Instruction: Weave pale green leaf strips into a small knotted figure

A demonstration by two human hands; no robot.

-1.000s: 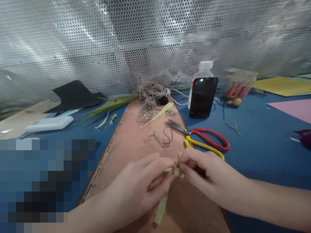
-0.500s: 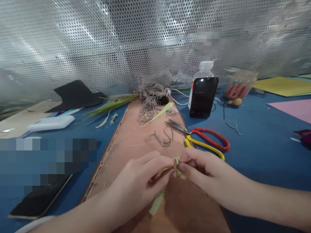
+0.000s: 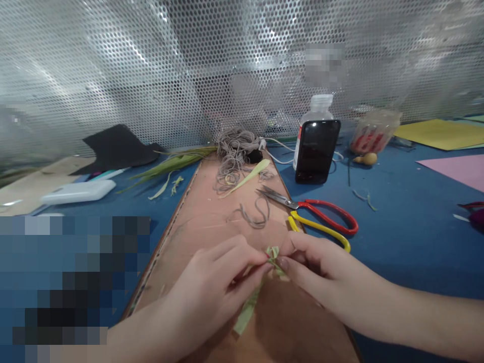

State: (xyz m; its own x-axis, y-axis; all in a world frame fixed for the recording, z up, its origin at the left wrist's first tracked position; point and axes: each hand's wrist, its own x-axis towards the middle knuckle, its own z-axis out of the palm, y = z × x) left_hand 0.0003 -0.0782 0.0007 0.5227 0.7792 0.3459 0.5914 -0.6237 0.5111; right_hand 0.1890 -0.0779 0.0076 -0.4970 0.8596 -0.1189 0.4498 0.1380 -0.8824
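Observation:
Over the wooden board (image 3: 196, 237), both hands pinch one pale green leaf strip (image 3: 247, 312), which is folded or looped at the top between the fingertips. My left hand (image 3: 215, 282) grips it with thumb and index finger, and its longer flat end hangs down below that palm. My right hand (image 3: 325, 272) pinches the looped part from the right, its thumb tip nearly touching the left fingers. Whether the loop is knotted is hidden by the fingers. Just beyond my right hand lie scissors (image 3: 289, 201) with one red and one yellow handle, blades slightly apart.
Tangled grey cord (image 3: 238, 146) and a pale leaf piece (image 3: 251, 176) lie on the board's far end. A black phone (image 3: 317, 151) leans against a clear bottle (image 3: 321, 103). Green leaves (image 3: 177, 164) are at the left. A perforated metal sheet (image 3: 212, 60) stands behind.
My left fingertips have shifted slightly left and down, so more of the strip's loop shows between the hands. Both hands keep their pinch.

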